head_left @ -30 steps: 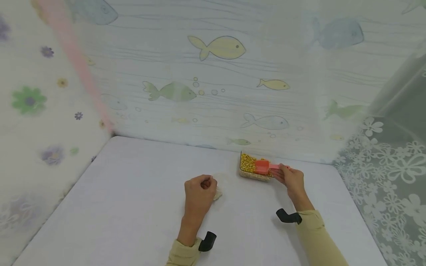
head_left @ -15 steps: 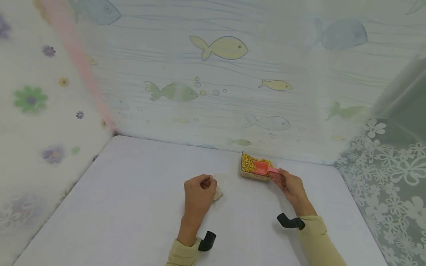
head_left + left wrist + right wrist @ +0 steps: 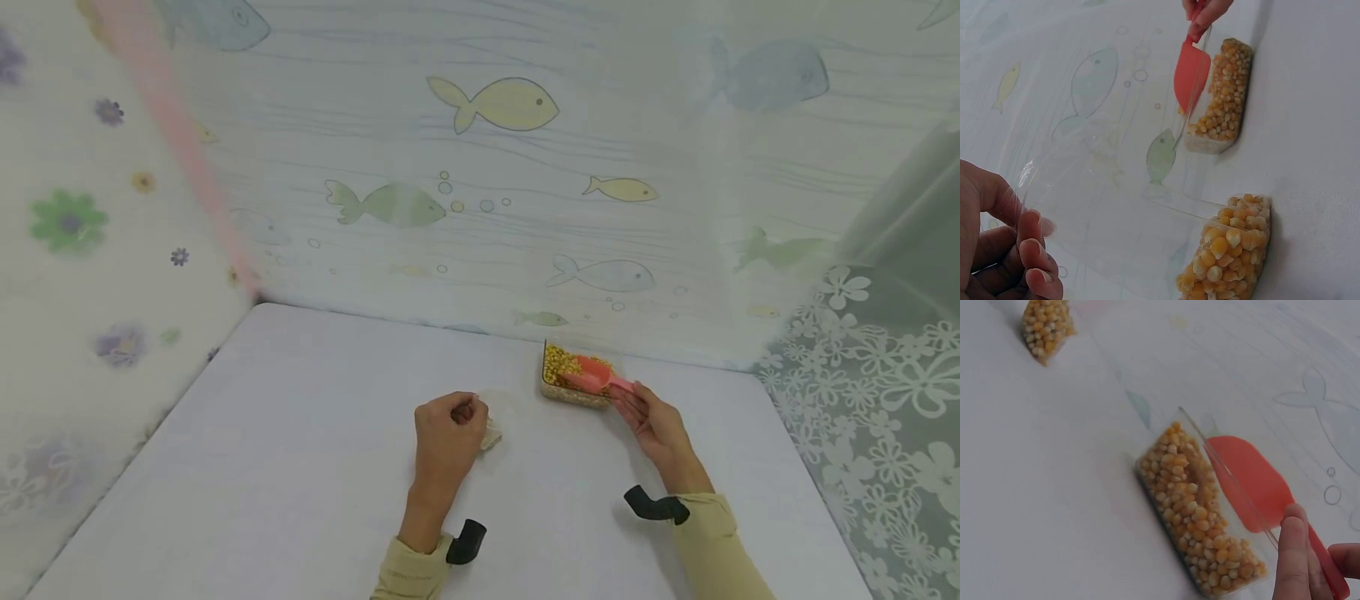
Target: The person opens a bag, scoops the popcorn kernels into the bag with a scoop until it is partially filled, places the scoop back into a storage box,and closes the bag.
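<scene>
Plastic, light and stiff, the scoop (image 3: 592, 377) is pinched at its handle by the right hand (image 3: 654, 423); the left hand (image 3: 444, 437) grips a flimsy clear bag (image 3: 1147, 206).

Left hand (image 3: 444, 440) fisted, fingers curled, forearm straight ahead. Right hand (image 3: 654, 419) reaches forward-left, fingertips (image 3: 1291, 550) apparently pinched in a grip; both sleeves tan.
</scene>
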`<action>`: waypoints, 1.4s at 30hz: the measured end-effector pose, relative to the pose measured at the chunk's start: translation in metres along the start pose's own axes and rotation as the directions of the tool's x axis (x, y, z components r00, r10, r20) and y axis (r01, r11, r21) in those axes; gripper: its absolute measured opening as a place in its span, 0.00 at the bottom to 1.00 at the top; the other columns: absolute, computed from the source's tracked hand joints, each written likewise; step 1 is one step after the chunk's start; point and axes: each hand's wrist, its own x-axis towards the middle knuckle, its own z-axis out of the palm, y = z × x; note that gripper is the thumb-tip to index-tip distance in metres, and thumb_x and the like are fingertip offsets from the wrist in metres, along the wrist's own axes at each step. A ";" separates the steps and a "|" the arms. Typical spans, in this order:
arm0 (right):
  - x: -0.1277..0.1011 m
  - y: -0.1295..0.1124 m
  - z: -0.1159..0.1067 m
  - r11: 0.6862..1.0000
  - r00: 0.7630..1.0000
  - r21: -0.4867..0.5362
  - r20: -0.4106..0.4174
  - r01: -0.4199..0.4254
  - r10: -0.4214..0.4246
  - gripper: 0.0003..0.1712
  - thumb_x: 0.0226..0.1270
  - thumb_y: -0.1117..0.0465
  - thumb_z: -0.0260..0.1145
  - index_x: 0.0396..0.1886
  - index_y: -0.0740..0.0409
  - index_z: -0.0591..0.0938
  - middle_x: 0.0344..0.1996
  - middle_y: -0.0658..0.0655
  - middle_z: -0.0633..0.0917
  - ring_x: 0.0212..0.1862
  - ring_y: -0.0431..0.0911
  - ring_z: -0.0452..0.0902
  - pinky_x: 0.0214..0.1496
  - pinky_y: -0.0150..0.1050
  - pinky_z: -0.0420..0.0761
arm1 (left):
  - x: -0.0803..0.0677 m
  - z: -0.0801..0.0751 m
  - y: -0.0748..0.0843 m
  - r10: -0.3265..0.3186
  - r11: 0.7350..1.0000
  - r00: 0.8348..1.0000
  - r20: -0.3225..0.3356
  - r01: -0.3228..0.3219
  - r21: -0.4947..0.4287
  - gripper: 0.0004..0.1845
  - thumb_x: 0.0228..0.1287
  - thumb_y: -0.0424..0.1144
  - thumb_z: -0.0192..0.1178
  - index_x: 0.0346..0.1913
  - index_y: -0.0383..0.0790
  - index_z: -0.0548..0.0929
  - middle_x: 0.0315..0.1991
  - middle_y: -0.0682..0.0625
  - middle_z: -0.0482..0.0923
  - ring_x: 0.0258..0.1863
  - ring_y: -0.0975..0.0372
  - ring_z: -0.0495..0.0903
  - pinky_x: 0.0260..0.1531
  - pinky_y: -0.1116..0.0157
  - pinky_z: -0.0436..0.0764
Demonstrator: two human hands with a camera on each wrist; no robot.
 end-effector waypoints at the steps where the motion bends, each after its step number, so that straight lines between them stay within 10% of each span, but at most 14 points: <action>1: 0.000 0.000 0.000 1.000 1.000 0.022 0.002 -0.005 0.005 0.18 0.82 0.61 0.51 0.33 0.58 0.84 0.31 0.58 0.91 0.39 0.44 0.90 0.49 0.32 0.85 | 0.000 0.000 0.000 0.003 1.000 1.000 0.001 -0.003 -0.001 0.06 0.58 0.24 0.63 0.28 0.32 0.89 0.17 0.51 0.79 0.17 0.67 0.74 0.21 0.69 0.79; 42: -0.015 0.018 -0.011 0.943 0.984 0.329 0.146 0.047 -0.100 0.15 0.81 0.56 0.54 0.39 0.60 0.83 0.37 0.59 0.91 0.41 0.43 0.89 0.48 0.31 0.85 | -0.001 0.002 0.000 -0.005 1.000 1.000 0.029 0.006 -0.012 0.06 0.60 0.23 0.62 0.30 0.29 0.89 0.18 0.49 0.80 0.17 0.67 0.76 0.21 0.69 0.79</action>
